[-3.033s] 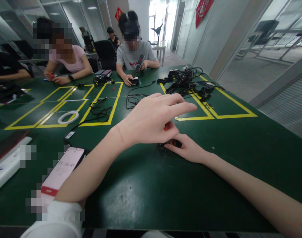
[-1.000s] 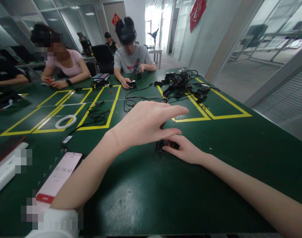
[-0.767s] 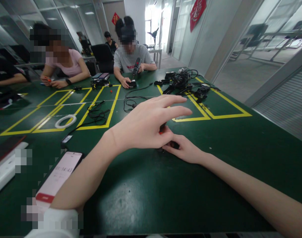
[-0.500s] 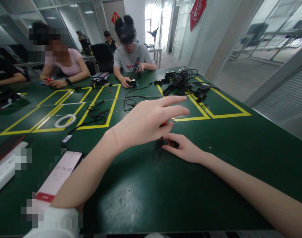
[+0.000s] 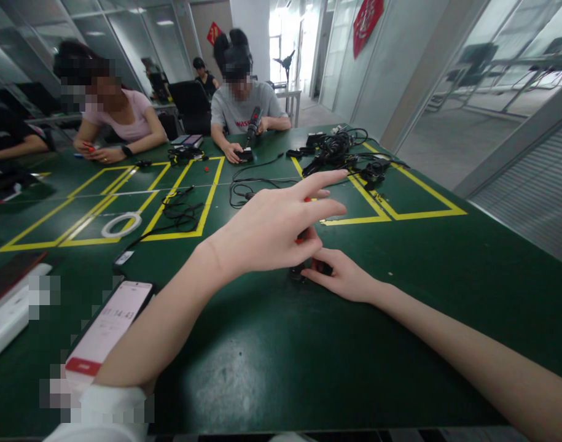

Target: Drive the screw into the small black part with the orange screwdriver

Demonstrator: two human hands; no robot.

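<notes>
My left hand point(image 5: 278, 227) is closed around an upright red-and-black handle, which looks like a screwdriver point(image 5: 301, 236). Most of it is hidden behind the fingers; red shows between them. Its index finger stretches out to the right. Directly below, a small black part point(image 5: 297, 272) rests on the green table. My right hand point(image 5: 345, 276) pinches this part from the right with thumb and fingers. The screwdriver's tip is out of sight, so I cannot tell where it meets the part.
A phone point(image 5: 117, 325) showing a timer lies by my left forearm, near a white power strip point(image 5: 13, 313). Ahead are a white ring point(image 5: 121, 225), loose black cables point(image 5: 182, 212) and a cable pile point(image 5: 333, 147). Across the table, a person holds a power driver point(image 5: 253, 123).
My left hand has turned slightly on the handle: its fingers have shifted and more red shows between them. My right hand and the black part have stayed in place.
</notes>
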